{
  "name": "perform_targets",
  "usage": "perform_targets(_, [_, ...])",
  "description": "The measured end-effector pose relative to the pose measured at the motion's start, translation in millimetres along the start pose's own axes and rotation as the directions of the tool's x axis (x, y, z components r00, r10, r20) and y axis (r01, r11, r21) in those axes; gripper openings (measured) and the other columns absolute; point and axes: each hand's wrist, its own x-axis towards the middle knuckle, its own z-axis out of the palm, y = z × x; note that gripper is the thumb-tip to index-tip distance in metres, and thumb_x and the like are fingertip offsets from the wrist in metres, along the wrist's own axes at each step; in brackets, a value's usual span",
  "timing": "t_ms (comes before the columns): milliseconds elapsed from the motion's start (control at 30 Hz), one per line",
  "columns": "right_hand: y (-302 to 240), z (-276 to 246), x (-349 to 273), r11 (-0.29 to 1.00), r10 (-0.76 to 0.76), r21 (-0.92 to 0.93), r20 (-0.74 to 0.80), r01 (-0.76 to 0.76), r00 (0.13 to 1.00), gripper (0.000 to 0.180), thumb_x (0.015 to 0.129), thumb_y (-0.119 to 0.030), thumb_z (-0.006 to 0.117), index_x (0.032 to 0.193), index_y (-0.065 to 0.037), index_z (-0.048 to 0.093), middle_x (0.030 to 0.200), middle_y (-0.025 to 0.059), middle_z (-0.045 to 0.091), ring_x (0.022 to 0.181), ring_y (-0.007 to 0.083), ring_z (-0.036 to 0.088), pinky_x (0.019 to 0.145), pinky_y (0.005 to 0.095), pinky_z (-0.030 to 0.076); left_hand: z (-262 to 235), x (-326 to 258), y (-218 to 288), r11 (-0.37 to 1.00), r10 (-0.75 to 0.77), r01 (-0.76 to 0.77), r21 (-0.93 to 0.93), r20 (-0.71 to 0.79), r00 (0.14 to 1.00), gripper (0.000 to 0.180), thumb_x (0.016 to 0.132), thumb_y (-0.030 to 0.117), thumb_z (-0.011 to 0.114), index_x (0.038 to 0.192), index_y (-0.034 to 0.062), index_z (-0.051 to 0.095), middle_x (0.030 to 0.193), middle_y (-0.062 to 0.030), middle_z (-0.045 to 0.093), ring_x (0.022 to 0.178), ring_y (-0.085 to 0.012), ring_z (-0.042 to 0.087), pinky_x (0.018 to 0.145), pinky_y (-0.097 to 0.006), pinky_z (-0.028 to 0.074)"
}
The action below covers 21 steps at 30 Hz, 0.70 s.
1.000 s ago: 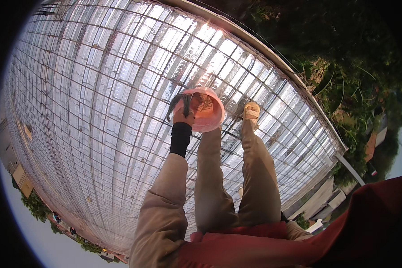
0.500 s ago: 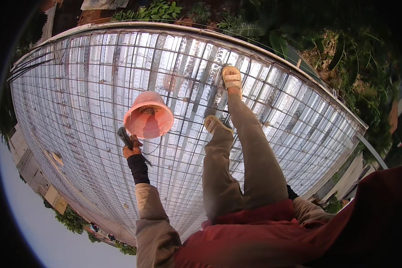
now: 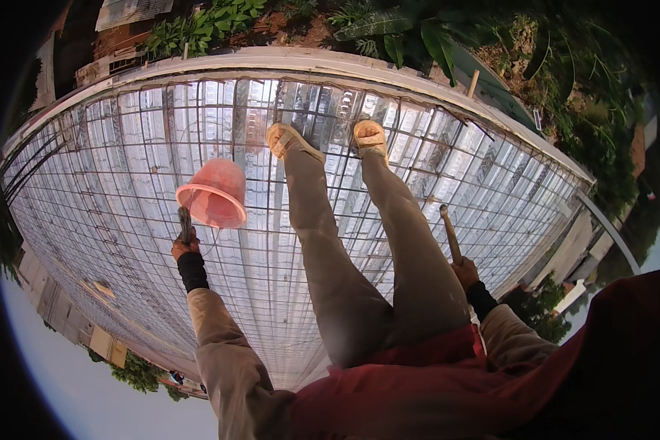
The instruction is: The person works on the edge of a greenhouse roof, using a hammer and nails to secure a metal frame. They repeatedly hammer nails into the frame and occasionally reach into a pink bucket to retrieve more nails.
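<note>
My left hand [image 3: 185, 245] is closed round a bundle of dark tie wire [image 3: 184, 223]. Right beside it a pink plastic bucket [image 3: 221, 182] is tilted with its mouth toward me; whether my fingers also hold its thin handle is unclear. On the other side of my legs, my right hand [image 3: 465, 274] grips a slim yellowish-brown stick-like tool [image 3: 451, 235], whose exact kind I cannot make out. Below both hands spreads a steel rebar mesh [image 3: 264, 253] over shiny corrugated metal sheeting [image 3: 143, 125]. My sandalled feet stand on it.
A pale raised edge [image 3: 301, 59] bounds the deck at the far side, with green plants [image 3: 205, 26] beyond it. Loose long bars [image 3: 33, 165] lie at the left. A curved grey pipe [image 3: 610, 233] is at the right edge. A small yellowish piece [image 3: 103, 289] lies on the mesh.
My legs have stepped, one foot now farther forward and left. The bucket and my left hand shifted left in view. My right hand has come into sight with the stick-like tool.
</note>
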Motion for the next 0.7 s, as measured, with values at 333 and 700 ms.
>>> perform_targets(333, [-72.8,81.5,-9.8,0.993,0.059,-0.098,-0.107,-0.069,0.993,0.044,0.084,-0.033,0.072,0.105,0.006,0.068,0.091,0.0264,0.072,0.088,0.0420,0.071,0.079,0.0497,0.054,47.6,134.6,19.6,0.998,0.013,-0.006,-0.064,0.098,0.995,0.018,0.087,0.024,0.076,0.085,0.0066,0.080,0.069,-0.0077,0.074,0.063,-0.0174,0.070,0.062,-0.036,0.054])
perform_targets(700, [-137.3,114.3,21.0,0.882,-0.429,-0.278,-0.145,0.380,0.892,0.029,0.094,-0.027,0.063,0.106,-0.002,0.055,0.091,0.0245,0.061,0.088,0.0449,0.064,0.072,0.0529,0.051,54.0,227.2,-107.0,0.935,0.157,-0.166,-0.312,-0.053,0.986,0.055,0.084,0.046,0.082,0.117,0.0034,0.075,0.108,-0.0097,0.077,0.099,-0.0228,0.072,0.088,-0.036,0.054])
